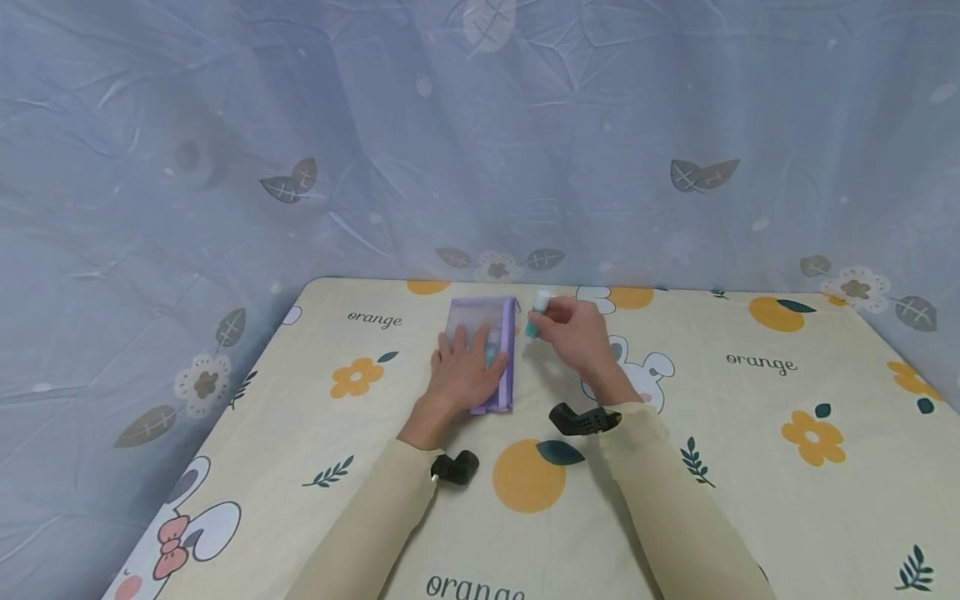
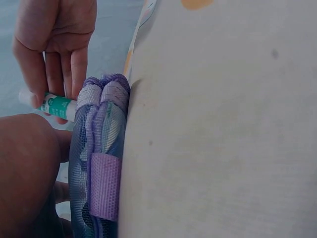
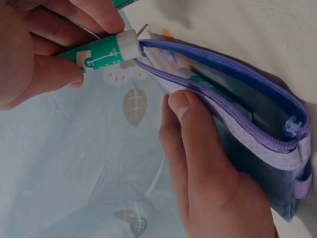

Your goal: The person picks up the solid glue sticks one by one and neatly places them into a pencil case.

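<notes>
A purple mesh zipper pouch [image 1: 480, 310] lies on the table, its zipped side toward the right and gaping in the right wrist view. My left hand [image 1: 461, 375] rests on it with fingers spread flat, the thumb beside the zipper edge. Through the opening, a green and white tube-like thing [image 3: 208, 85] shows inside. Just right of the pouch, my right hand [image 1: 581, 337] pinches a green and white glue stick [image 3: 101, 57] between thumb and fingers. Its white end sits right at the far corner of the pouch's opening in the right wrist view.
A cream tablecloth [image 1: 637, 517] printed with oranges, flowers and rabbits covers the table. Behind it hangs a blue-grey curtain [image 1: 600, 125] with leaf prints. Black wrist cameras sit at both cuffs, the right one [image 1: 583, 419] close over the cloth.
</notes>
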